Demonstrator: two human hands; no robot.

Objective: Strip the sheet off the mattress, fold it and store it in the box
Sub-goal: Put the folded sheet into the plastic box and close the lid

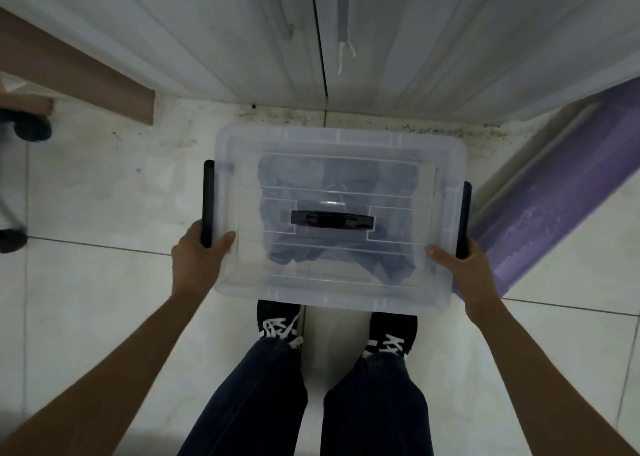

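The job looks almost done: the sheet [346, 178] is already inside the clear box [445, 301] with the lid [311, 277] on, so maybe only the clips need snapping shut. The box is in the middle, with shoes [277, 320] at 6 o'clock and cupboard doors [225, 40] at 12 o'clock, and the sheet shows through the lid as a dark, bunched-up bundle. The left hand [197, 258] grips the black clip [207, 199] at 9 o'clock and the right hand [462, 265] grips the other clip [465, 213] at 3 o'clock.

White cupboard doors [242, 23], pale tiled floor [86, 300], purple slab right [561, 192], brown board left [69, 71], black shoes [277, 320]
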